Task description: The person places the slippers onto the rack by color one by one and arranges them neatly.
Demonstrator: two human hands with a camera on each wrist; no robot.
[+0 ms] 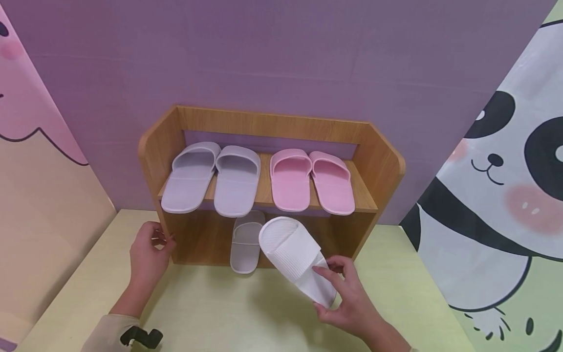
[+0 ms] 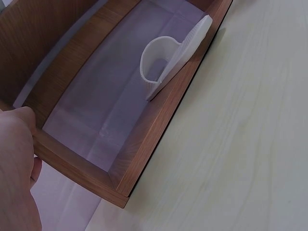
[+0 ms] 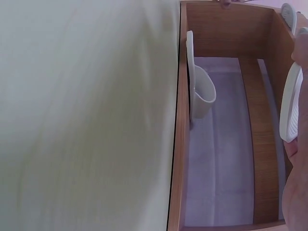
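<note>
My right hand (image 1: 349,298) grips a white slipper (image 1: 295,254) by its heel end, thumb and fingers on opposite edges. The slipper tilts in front of the wooden shoe rack (image 1: 272,122), its toe pointing up and left. On the lower shelf stands a matching white slipper (image 1: 245,252), its heel at the front edge. My left hand (image 1: 149,254) holds the front edge of the rack's left side panel; the left wrist view shows that hand (image 2: 19,159) around the wooden panel (image 2: 72,168). In the right wrist view the held slipper (image 3: 290,106) shows at the right edge.
A pair of lilac slippers (image 1: 237,190) stands on the upper shelf at left, with a pair of pink slippers (image 1: 292,188) at right. The rack rests on a pale wooden table (image 1: 211,313) against a purple wall (image 1: 272,58). A panda picture (image 1: 492,205) covers the right wall.
</note>
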